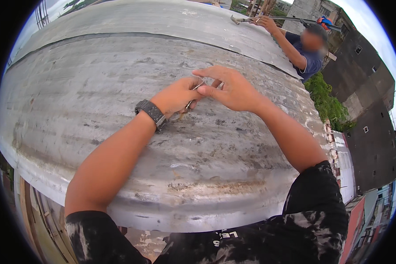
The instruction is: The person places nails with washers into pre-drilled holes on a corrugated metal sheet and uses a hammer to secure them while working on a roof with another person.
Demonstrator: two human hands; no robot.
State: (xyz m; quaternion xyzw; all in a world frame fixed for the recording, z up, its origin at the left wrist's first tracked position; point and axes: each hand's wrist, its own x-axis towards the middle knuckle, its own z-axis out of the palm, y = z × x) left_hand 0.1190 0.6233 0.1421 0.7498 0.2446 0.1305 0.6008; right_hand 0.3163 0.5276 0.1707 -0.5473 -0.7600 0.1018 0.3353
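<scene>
My left hand (182, 94), with a dark watch on its wrist, is closed around thin metal pieces (190, 104), possibly nails, over the weathered corrugated metal sheet (105, 75). My right hand (231, 90) is beside it, index finger stretched out above the left knuckles and thumb tip touching at the thin pieces; its other fingers are bent and partly hidden.
A lighter metal sheet (141, 17) overlaps the far side. At upper right, a co-worker (306, 53) in a dark shirt holds a hammer (242, 20) over that sheet. Green foliage (321, 97) and dark buildings (365, 145) lie beyond the roof's right edge.
</scene>
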